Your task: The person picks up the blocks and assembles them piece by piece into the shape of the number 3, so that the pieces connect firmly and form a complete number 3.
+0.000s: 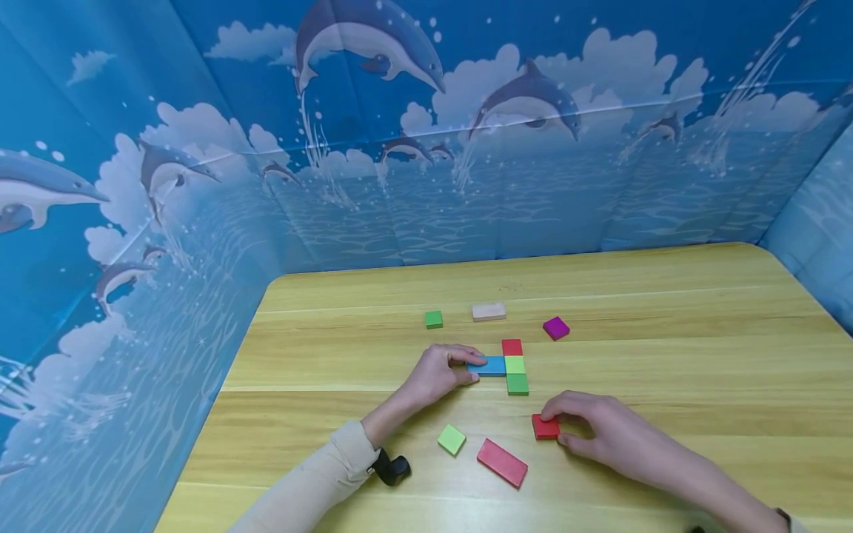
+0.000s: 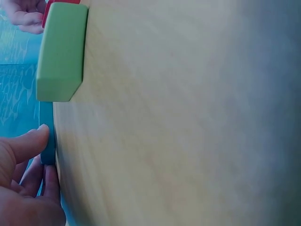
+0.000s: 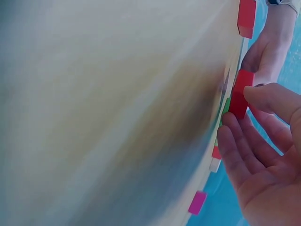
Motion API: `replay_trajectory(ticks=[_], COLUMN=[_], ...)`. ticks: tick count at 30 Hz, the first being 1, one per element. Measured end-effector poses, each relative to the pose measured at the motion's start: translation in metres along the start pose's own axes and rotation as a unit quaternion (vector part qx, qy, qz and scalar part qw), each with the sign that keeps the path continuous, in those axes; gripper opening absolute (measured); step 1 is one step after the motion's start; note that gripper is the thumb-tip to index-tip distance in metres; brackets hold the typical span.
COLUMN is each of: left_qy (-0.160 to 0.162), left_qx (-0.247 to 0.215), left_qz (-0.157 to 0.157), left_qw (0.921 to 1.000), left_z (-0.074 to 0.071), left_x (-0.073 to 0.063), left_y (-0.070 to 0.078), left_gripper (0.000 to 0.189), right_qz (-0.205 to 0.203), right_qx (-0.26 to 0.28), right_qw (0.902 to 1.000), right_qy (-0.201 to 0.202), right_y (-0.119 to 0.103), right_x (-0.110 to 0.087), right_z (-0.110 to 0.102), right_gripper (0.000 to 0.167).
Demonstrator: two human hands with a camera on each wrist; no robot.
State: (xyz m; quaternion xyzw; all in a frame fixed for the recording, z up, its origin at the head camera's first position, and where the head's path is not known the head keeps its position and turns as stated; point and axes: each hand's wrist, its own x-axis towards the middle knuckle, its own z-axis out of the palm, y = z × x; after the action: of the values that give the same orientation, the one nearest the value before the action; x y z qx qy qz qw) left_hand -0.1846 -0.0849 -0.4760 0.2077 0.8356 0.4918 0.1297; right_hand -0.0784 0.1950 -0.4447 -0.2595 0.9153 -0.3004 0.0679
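My left hand pinches the left end of a flat blue rectangular block between thumb and fingers. The blue block's right end meets a short column: a red square block at the far end, a yellow-green one in the middle and a green one nearest me. To the right and closer to me, my right hand holds another red square block by its edges, apart from the column. The right wrist view shows thumb and fingers on opposite sides of this red block.
Beyond the column lie a green square, a pale pink rectangle and a purple square. Between my forearms are a light green square and a pinkish-red rectangle. A dolphin-print curtain borders the wooden table.
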Motion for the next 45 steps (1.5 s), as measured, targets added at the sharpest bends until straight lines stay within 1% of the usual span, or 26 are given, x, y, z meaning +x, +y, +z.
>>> replay_trajectory(ticks=[6,10,18,24,27,37,41,45], left_qy=[-0.001,-0.002,-0.003,-0.003,-0.004,0.000,0.000,0.001], left_qx=[0.007,0.011,0.000,0.002,0.001,0.002,-0.001,-0.001], left_qz=[0.000,0.000,0.000,0.002,0.002,-0.005,-0.006,-0.005], left_qw=[1.0000,0.9999,1.0000,1.0000,1.0000,1.0000,1.0000,1.0000], left_z=[-0.001,-0.001,-0.001,-0.001,-0.001,0.000,0.000,0.000], left_x=[0.000,0.000,0.001,0.001,0.001,0.001,0.001,0.001], left_y=[0.001,0.001,0.001,0.001,0.001,0.001,0.001,0.001], left_gripper=[0.023,0.023,0.023,0.022,0.022,0.022,0.023,0.023], right_qz=[-0.005,0.006,0.039,0.037,0.044,0.045,0.046,0.034], right_qx=[-0.005,-0.005,-0.009,-0.005,-0.005,-0.019,-0.021,-0.022], right_qw=[1.0000,1.0000,0.9992,0.9993,0.9990,0.9988,0.9987,0.9990], right_qy=[0.003,-0.002,-0.003,-0.006,-0.008,-0.006,0.002,0.016], right_y=[-0.004,-0.006,-0.012,-0.013,-0.015,-0.017,-0.018,-0.017], right_x=[0.008,0.014,0.024,0.028,0.029,0.032,0.032,0.033], right_z=[0.003,0.002,0.004,0.006,0.007,0.012,0.013,0.013], right_gripper=[0.032,0.030,0.026,0.026,0.026,0.029,0.027,0.024])
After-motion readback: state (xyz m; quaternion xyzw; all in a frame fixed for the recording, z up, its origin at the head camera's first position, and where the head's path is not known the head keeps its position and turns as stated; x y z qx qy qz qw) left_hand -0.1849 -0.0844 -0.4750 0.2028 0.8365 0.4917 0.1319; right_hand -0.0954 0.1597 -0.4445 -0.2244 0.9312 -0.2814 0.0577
